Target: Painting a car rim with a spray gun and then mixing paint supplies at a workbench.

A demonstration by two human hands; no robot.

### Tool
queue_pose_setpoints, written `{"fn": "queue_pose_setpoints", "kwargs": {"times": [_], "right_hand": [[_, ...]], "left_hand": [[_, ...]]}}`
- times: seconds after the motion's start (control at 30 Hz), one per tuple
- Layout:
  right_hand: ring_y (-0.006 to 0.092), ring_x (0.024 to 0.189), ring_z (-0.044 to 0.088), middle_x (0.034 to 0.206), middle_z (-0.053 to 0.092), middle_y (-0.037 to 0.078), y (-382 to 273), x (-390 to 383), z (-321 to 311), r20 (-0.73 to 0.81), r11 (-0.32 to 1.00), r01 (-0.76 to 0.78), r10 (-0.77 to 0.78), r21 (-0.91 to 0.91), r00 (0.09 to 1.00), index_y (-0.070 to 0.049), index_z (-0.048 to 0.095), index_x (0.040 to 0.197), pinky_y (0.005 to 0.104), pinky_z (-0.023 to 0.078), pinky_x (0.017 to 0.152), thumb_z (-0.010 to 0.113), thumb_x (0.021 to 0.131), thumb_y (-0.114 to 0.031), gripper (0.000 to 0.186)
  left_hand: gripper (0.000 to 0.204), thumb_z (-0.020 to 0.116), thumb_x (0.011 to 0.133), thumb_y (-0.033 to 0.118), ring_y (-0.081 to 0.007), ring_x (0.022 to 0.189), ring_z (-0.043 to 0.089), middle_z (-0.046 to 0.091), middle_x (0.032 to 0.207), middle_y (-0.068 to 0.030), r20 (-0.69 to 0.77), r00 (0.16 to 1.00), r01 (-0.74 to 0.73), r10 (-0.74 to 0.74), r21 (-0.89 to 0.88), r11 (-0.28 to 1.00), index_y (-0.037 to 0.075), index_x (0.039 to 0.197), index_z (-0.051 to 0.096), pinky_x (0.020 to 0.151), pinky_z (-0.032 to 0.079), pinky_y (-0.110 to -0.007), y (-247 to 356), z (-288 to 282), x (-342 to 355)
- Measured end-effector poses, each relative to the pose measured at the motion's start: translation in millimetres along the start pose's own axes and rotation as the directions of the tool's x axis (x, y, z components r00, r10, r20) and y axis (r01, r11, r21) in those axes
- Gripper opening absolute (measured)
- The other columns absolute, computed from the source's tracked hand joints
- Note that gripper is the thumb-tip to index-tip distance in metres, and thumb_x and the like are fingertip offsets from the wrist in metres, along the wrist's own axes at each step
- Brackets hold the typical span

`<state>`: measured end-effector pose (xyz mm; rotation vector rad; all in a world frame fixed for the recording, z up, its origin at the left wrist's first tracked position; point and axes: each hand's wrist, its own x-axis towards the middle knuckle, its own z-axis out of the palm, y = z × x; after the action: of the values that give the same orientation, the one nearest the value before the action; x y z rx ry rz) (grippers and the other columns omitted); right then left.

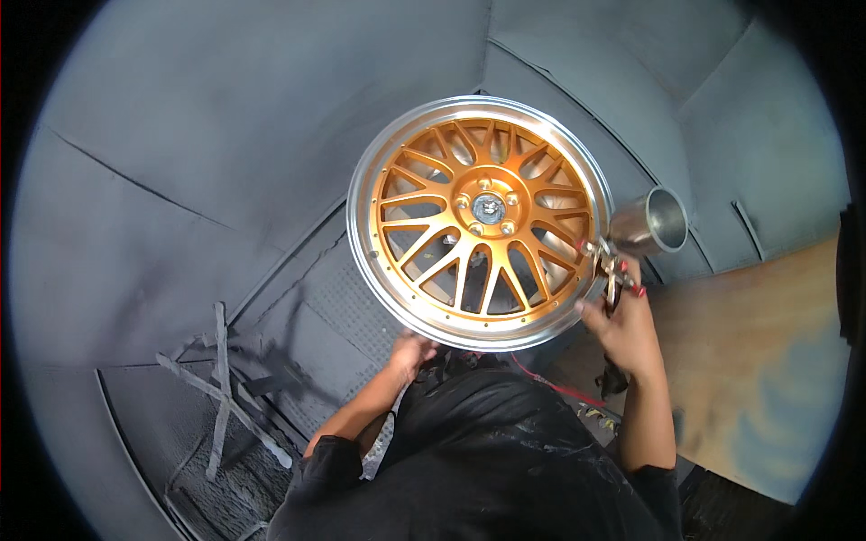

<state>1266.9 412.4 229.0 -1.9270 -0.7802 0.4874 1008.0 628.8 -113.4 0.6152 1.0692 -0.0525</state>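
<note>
A large wheel rim (488,178) faces up at me, with gold-orange spokes, a polished silver lip and a grey center cap. Around a spray gun (617,269) with red knobs and an open-mouthed metal cup, my right hand (625,335) is closed, just beside the wheel's right edge. My left hand (413,353) is at the lower left edge of the rim, by my body. Its fingers are partly hidden and blurred, so I cannot make out whether they grip anything. What supports the wheel underneath is hidden.
Grey walls (244,99) enclose the space. At lower left stands a grey-coated crossed-bar stand (222,391). A brown, paint-stained panel (749,361) leans at the right. A red hose (568,391) runs below the wheel, near my body.
</note>
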Motion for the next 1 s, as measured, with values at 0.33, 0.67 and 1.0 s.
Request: {"fn": "queue_pose_setpoints", "kwargs": {"times": [0.33, 0.67, 1.0], "right_hand": [[0.0108, 0.065, 0.058, 0.107, 0.071, 0.006, -21, -23, 36, 0.586, 0.990, -0.066, 0.128, -0.126, 0.800, -0.006, 0.040, 0.148, 0.0297, 0.051, 0.063, 0.086, 0.087, -0.018, 0.077], [0.0087, 0.073, 0.054, 0.097, 0.061, 0.003, -69, 24, 45, 0.384, 0.993, 0.058, -0.094, 0.104, 0.919, -0.005, 0.042, 0.149, 0.0275, 0.048, 0.065, 0.084, 0.088, -0.015, 0.074], [0.0078, 0.070, 0.053, 0.111, 0.060, 0.006, -12, 24, -56, -0.291, 0.980, 0.093, -0.142, -0.176, 0.946, -0.001, 0.048, 0.137, 0.0264, 0.049, 0.065, 0.074, 0.091, 0.001, 0.052]], "left_hand": [[0.064, 0.042, 0.108, 0.061, -0.0197, 0.105, 0.057, 0.057, 0.122, -0.0073, -0.151, 0.792, -0.609, 0.591, -0.154, 0.778, 0.006, 0.138, 0.053, 0.090, 0.051, -0.038, 158, -8, -108], [0.077, 0.032, 0.108, 0.067, -0.0332, 0.126, 0.059, 0.047, 0.158, -0.0212, 0.008, 0.692, -0.674, 0.722, 0.365, 0.642, 0.013, 0.164, 0.034, 0.105, 0.050, -0.047, 240, -6, -149], [0.083, 0.041, 0.104, 0.068, -0.0327, 0.139, 0.050, 0.052, 0.156, -0.0150, 0.042, 0.997, -0.072, 0.058, 0.549, 0.833, 0.004, 0.157, 0.045, 0.115, 0.041, -0.049, -72, -90, -89]]}}
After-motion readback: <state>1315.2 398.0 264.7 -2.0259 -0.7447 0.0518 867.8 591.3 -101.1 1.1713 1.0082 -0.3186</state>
